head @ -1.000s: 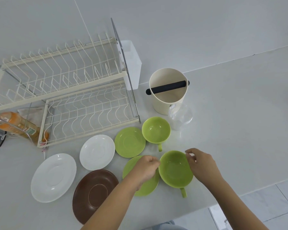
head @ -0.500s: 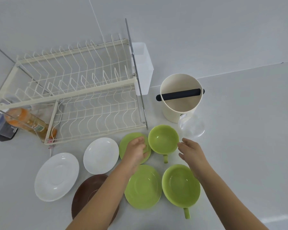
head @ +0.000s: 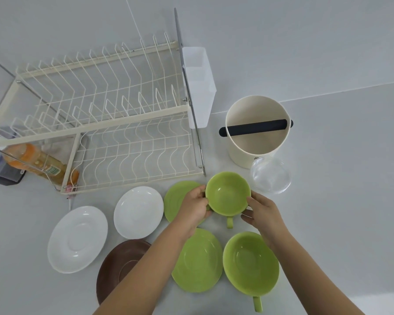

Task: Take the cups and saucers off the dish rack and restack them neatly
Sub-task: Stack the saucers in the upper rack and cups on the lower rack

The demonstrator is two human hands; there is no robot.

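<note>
The far green cup (head: 228,194) is held from both sides: my left hand (head: 194,209) grips its left wall and my right hand (head: 263,213) grips its right wall, its handle pointing toward me. Under my left hand lies a green saucer (head: 175,201). Nearer me sit another green saucer (head: 197,261) and a second green cup (head: 250,262). To the left lie two white saucers (head: 138,212) (head: 77,238) and a brown saucer (head: 121,264), partly hidden by my left forearm. The cream dish rack (head: 105,123) holds no dishes.
A cream tub (head: 257,146) with a black bar across it stands at the back right, a clear glass (head: 271,177) just in front of it. A white utensil holder (head: 199,87) hangs on the rack's right end. An orange bottle (head: 39,163) lies left of the rack.
Both hands left the near green cup, moved away from me and closed around the far green cup. The near cup now sits beside the near green saucer.
</note>
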